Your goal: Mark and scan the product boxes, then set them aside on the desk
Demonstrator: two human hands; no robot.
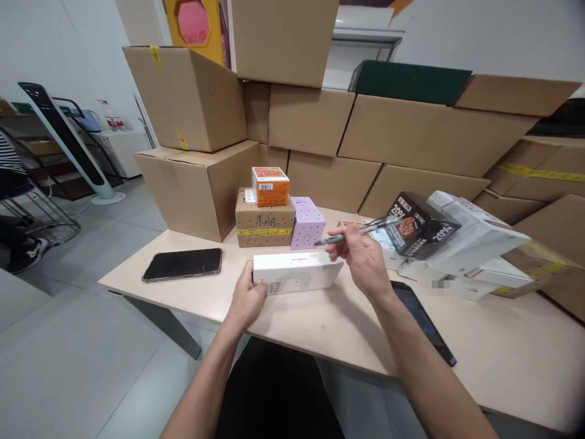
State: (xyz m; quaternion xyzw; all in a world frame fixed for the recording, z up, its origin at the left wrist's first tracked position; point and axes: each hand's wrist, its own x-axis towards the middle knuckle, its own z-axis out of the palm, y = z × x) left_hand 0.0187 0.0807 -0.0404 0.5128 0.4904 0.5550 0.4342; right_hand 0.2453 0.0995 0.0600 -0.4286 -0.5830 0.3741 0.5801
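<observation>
clasping a white box (pixel 297 275) near the centre of the frame, the person's left hand (pixel 248 297) grips its left end; the right hand (pixel 363 259) pinches a pen (pixel 368 228) just above.

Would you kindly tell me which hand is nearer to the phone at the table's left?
Left. The left hand, at the left end of the white box, is just right of the phone; the right hand, holding a pen, is farther right.
</observation>
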